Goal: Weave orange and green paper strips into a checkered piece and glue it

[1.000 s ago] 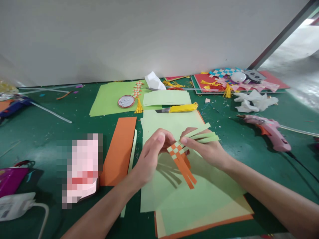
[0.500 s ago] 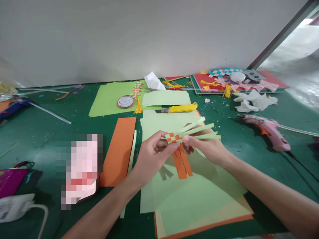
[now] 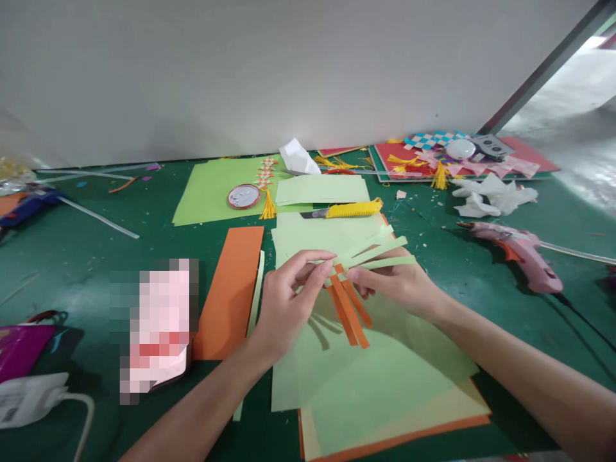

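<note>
Between my two hands is a small weave of paper strips (image 3: 347, 307), with orange ends hanging down and pale green ends fanning out to the right. My left hand (image 3: 296, 292) pinches the woven part at its left edge with thumb and finger. On the other side, my right hand (image 3: 397, 279) grips it, the thumb on top near the crossing strips and the other fingers partly hidden behind. Below the weave lie pale green paper sheets (image 3: 380, 378), with orange paper showing at their edges. A yellow utility knife (image 3: 351, 209) rests just beyond my hands.
An orange paper piece (image 3: 230, 289) and a blurred-out phone (image 3: 161, 327) lie left. At right is a pink glue gun (image 3: 517, 250), with crumpled tissue (image 3: 495, 194) behind it. Further back are a round tin lid (image 3: 243, 196), a yellow tassel (image 3: 268, 205) and red folders (image 3: 404, 163).
My left thumb and fingers have shifted up over the checkered part, covering more of it. The weave has turned slightly, and its orange strips now spread apart.
</note>
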`<state>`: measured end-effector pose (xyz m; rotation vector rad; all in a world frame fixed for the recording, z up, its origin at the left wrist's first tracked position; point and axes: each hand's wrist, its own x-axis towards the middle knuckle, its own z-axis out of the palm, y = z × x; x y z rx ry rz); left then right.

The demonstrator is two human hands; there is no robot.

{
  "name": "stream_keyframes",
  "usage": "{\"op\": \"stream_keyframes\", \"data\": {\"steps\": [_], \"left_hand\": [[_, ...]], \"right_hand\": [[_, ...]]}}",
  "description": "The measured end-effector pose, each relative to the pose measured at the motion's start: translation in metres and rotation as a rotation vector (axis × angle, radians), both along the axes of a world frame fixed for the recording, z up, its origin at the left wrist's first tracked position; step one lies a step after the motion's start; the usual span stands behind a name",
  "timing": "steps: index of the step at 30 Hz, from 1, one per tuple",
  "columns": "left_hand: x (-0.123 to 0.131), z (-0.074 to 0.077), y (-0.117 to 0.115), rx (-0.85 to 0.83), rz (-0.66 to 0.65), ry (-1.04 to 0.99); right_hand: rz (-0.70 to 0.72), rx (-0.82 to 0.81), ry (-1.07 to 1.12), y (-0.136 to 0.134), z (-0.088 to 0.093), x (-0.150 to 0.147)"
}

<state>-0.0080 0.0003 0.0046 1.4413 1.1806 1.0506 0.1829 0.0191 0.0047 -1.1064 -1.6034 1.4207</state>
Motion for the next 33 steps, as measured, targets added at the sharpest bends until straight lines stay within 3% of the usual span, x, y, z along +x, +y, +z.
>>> {"op": "stream_keyframes", "data": {"steps": [10, 17, 20, 26, 33], "left_hand": [[0.000, -0.001, -0.002, 0.053, -0.013, 0.026], [0.001, -0.002, -0.003, 0.157, -0.033, 0.165], [0.000, -0.004, -0.002, 0.321, -0.070, 0.252], [-0.007, -0.009, 0.007, 0.816, -0.126, 0.369], [-0.010, -0.011, 0.008, 0.926, -0.185, 0.393]], "right_hand": [[-0.022, -0.057, 0.045, -0.001, 0.003, -0.003], [-0.013, -0.099, 0.036, -0.001, 0.004, -0.005], [-0.008, -0.112, 0.054, 0.000, 0.004, -0.003], [0.015, -0.220, 0.157, 0.007, -0.004, 0.007], [0.096, -0.241, 0.256, 0.011, -0.002, 0.008]]}}
